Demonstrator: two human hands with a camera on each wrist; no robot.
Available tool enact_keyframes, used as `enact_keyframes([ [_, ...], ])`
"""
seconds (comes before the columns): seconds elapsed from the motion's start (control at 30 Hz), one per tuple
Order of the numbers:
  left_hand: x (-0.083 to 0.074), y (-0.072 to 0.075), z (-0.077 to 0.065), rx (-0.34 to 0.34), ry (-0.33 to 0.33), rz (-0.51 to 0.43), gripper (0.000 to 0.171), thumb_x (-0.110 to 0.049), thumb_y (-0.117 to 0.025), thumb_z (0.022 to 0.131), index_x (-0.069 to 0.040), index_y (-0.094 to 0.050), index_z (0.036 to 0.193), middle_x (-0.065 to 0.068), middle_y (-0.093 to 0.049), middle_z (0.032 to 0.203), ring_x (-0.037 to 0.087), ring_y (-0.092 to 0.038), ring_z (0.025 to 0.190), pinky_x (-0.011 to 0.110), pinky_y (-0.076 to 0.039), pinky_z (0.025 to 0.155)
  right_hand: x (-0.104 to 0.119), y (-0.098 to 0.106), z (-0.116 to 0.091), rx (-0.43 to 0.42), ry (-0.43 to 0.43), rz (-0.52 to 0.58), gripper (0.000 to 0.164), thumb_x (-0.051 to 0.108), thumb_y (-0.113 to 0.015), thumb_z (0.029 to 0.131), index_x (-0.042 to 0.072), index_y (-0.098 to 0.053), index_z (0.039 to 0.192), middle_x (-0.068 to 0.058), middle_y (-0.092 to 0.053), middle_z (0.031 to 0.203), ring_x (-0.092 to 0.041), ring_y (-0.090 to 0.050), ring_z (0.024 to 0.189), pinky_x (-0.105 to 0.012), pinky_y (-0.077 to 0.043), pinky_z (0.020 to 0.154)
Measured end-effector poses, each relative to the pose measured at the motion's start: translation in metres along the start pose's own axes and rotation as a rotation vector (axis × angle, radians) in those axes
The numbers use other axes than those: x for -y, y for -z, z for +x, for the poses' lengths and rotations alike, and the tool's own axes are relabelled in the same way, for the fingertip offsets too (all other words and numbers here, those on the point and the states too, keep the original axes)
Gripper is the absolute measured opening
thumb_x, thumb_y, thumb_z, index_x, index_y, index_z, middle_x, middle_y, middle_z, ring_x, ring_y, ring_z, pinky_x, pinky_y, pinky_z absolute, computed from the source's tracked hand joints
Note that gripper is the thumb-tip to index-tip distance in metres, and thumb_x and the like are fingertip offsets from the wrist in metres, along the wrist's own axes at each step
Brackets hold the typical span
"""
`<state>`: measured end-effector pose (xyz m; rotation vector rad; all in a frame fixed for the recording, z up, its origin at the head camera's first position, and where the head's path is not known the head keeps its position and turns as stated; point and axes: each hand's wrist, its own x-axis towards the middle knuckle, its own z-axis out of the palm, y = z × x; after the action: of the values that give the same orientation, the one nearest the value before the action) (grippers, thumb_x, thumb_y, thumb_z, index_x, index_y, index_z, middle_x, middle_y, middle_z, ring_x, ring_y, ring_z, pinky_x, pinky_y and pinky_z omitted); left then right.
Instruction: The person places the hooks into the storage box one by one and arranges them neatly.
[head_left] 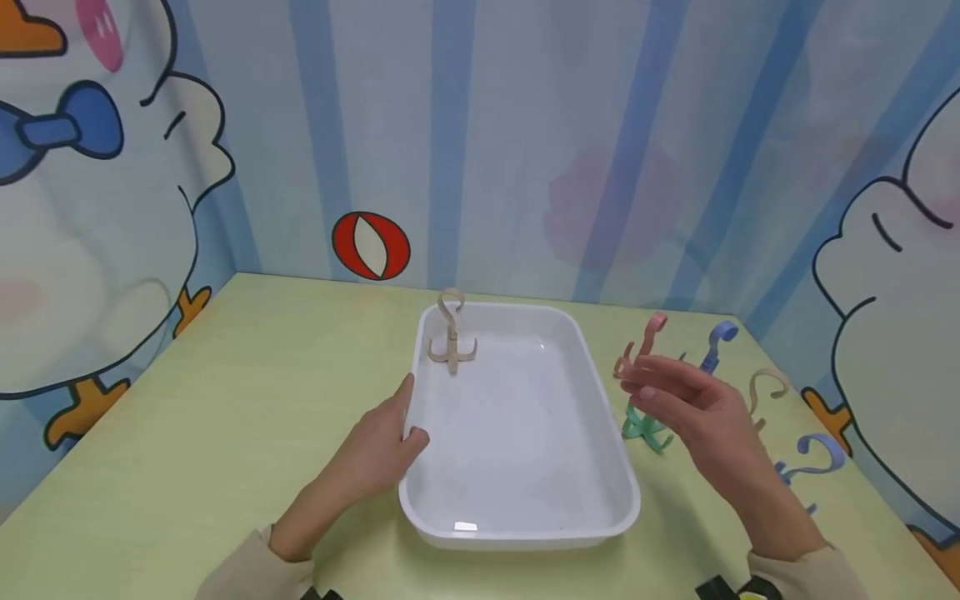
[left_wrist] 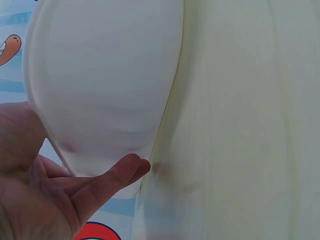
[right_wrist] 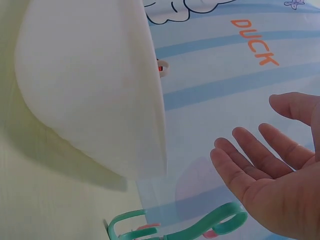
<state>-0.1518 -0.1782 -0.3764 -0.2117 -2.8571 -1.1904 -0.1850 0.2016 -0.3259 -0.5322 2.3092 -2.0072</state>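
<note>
A white rectangular tray [head_left: 525, 433] lies in front of me, with a beige multi-prong hook [head_left: 452, 354] inside its far left corner. My left hand [head_left: 375, 446] holds the tray's left rim, thumb over the edge and fingers along the outer wall, as the left wrist view shows. To the right of the tray, my right hand [head_left: 708, 417] hovers over the table with nothing between its spread fingers. Close by its fingertips are a pink hook [head_left: 654, 332] and a green hook [head_left: 643, 429]. The green hook [right_wrist: 215, 222] also shows below that hand in the right wrist view.
Beyond the right hand are a blue hook [head_left: 720, 337], a beige hook [head_left: 768, 383] and another blue hook [head_left: 821, 458]. The pale yellow-green table [head_left: 322, 350] backs onto a striped blue wall [head_left: 510, 150] with cartoon ducks and a red ball print [head_left: 348, 246].
</note>
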Motion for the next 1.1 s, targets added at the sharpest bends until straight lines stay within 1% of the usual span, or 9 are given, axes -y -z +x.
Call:
enact_keyframes([
  [0.07, -0.001, 0.001, 0.000, 0.001, 0.004, 0.002, 0.079, -0.012, -0.052, 0.098, 0.009, -0.016, 0.165, 0.030, -0.037, 0.166, 0.035, -0.064, 0.126, 0.040, -0.062, 0.082, 0.000, 0.001, -0.001, -0.006, -0.007, -0.010, 0.041, 0.015, -0.066, 0.104, 0.014, -0.062, 0.145, 0.008, -0.075, 0.131, -0.004, -0.070, 0.119, -0.021, -0.057, 0.096],
  [0.27, -0.001, 0.000, 0.000, 0.002, 0.016, -0.006, 0.080, -0.012, -0.053, 0.098, 0.008, -0.016, 0.165, 0.030, -0.037, 0.166, 0.033, -0.066, 0.118, 0.036, -0.062, 0.075, -0.001, 0.005, -0.005, -0.032, -0.034, -0.040, 0.044, 0.017, -0.066, 0.104, 0.013, -0.061, 0.148, 0.012, -0.075, 0.129, -0.001, -0.071, 0.116, -0.020, -0.058, 0.093],
  [0.43, -0.001, 0.001, -0.001, 0.001, 0.021, 0.002, 0.079, -0.012, -0.053, 0.098, 0.009, -0.017, 0.165, 0.030, -0.037, 0.166, 0.033, -0.065, 0.120, 0.037, -0.061, 0.077, -0.003, 0.009, -0.010, -0.032, -0.037, -0.021, 0.042, 0.016, -0.065, 0.105, 0.015, -0.061, 0.147, 0.013, -0.075, 0.128, -0.002, -0.071, 0.115, -0.020, -0.058, 0.093],
  [0.57, -0.001, 0.001, -0.001, 0.003, 0.026, 0.005, 0.079, -0.012, -0.053, 0.098, 0.009, -0.017, 0.165, 0.030, -0.036, 0.166, 0.033, -0.065, 0.120, 0.036, -0.060, 0.075, -0.004, 0.010, -0.013, -0.031, -0.032, -0.044, 0.043, 0.017, -0.065, 0.105, 0.013, -0.060, 0.148, 0.012, -0.074, 0.131, -0.002, -0.071, 0.116, -0.019, -0.058, 0.093],
  [0.7, -0.001, 0.001, -0.001, 0.001, 0.023, 0.003, 0.079, -0.012, -0.053, 0.098, 0.009, -0.017, 0.165, 0.030, -0.036, 0.166, 0.033, -0.065, 0.119, 0.035, -0.060, 0.075, -0.004, 0.011, -0.016, -0.049, -0.041, -0.100, 0.046, 0.022, -0.066, 0.105, 0.012, -0.059, 0.149, 0.011, -0.074, 0.133, -0.001, -0.070, 0.117, -0.019, -0.057, 0.093],
  [0.8, -0.002, 0.001, -0.001, 0.001, 0.020, -0.001, 0.080, -0.011, -0.053, 0.097, 0.009, -0.016, 0.165, 0.030, -0.036, 0.166, 0.033, -0.065, 0.118, 0.035, -0.060, 0.074, -0.003, 0.013, -0.019, -0.078, -0.071, -0.175, 0.049, 0.029, -0.067, 0.104, 0.014, -0.058, 0.150, 0.015, -0.074, 0.130, 0.001, -0.070, 0.116, -0.017, -0.057, 0.092],
  [0.9, -0.002, 0.001, -0.001, 0.000, 0.019, -0.001, 0.080, -0.011, -0.053, 0.097, 0.009, -0.016, 0.165, 0.030, -0.037, 0.166, 0.033, -0.065, 0.117, 0.035, -0.060, 0.074, -0.004, 0.016, -0.023, -0.104, -0.104, -0.209, 0.052, 0.032, -0.068, 0.103, 0.016, -0.057, 0.151, 0.020, -0.073, 0.127, 0.003, -0.070, 0.114, -0.016, -0.056, 0.091],
  [1.1, -0.002, 0.001, 0.000, -0.005, 0.014, 0.008, 0.079, -0.012, -0.053, 0.097, 0.010, -0.017, 0.165, 0.030, -0.037, 0.165, 0.034, -0.064, 0.122, 0.039, -0.062, 0.079, -0.008, 0.025, -0.030, -0.117, -0.119, -0.130, 0.054, 0.025, -0.069, 0.103, 0.011, -0.054, 0.153, 0.016, -0.075, 0.125, 0.001, -0.071, 0.112, -0.017, -0.057, 0.091],
])
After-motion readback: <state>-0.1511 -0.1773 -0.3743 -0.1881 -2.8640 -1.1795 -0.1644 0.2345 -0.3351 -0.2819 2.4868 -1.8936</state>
